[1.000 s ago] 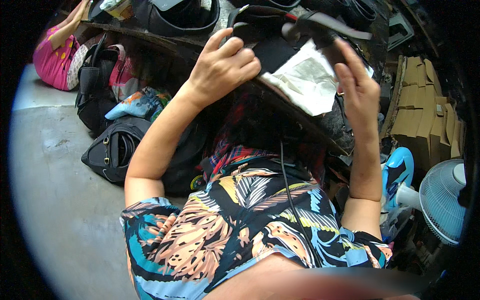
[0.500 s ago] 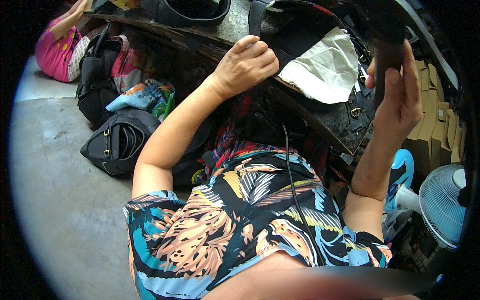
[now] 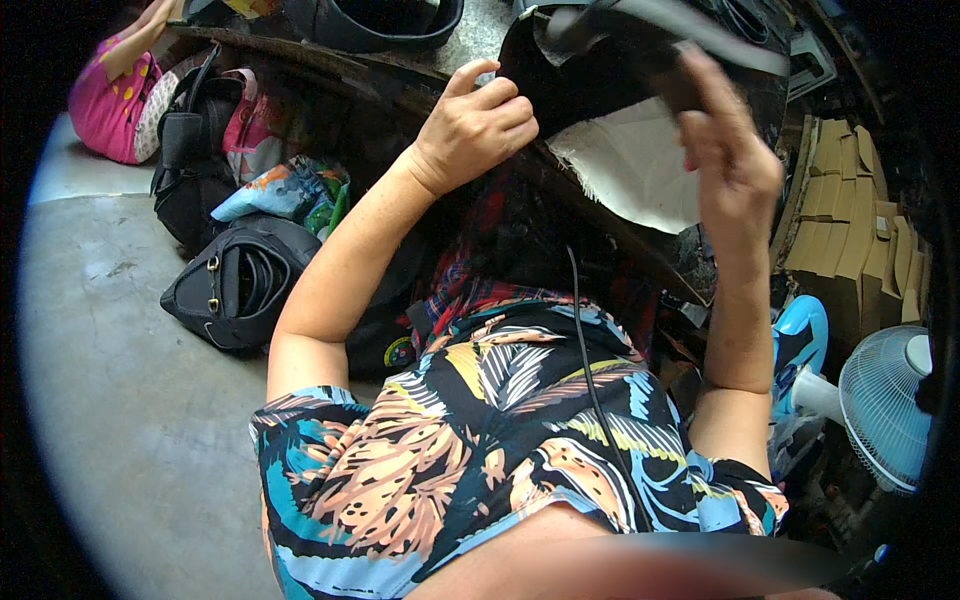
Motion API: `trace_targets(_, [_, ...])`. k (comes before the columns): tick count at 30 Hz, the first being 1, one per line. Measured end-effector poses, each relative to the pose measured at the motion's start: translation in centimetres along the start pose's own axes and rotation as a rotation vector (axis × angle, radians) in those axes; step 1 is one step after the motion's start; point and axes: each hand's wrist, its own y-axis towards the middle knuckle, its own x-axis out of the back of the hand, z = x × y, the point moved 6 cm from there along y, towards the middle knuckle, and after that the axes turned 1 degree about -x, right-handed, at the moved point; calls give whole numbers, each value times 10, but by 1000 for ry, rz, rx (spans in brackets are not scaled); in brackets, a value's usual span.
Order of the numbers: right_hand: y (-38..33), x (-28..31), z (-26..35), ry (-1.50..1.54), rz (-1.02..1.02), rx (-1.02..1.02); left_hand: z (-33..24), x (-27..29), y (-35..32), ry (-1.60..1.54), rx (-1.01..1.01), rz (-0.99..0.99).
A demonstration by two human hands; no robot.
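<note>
My left hand is curled on the near edge of a black bag piece that lies on the worktable. My right hand is raised beside it, fingers closed around a black strap that runs off the top of the bag piece; it is blurred. A white sheet of paper or lining lies under the black piece, between my two hands.
Black handbags and a colourful packet sit on the grey floor at the left. Another person in pink is at the far left. Stacked cardboard pieces and a white fan stand at the right.
My right hand has swung the black strap from the right edge up and left over the bag piece. My left hand stays on the piece's edge. The view has shifted slightly.
</note>
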Motion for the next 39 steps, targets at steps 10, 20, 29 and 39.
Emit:
trace_targets(10, [-8, -26, -8, -388, 245, -58, -3, 1, 16, -70, -13, 67])
trace_targets(20, [-34, -17, -13, -479, 286, -135, 3, -7, 26, -40, 29, 105])
trace_targets(29, [-35, -9, -12, -362, 77, -48, 3, -8, 27, -36, 30, 78])
trace_targets(39, [-23, -12, -17, -259, 9, -126, 5, -8, 25, -109, 81, 66])
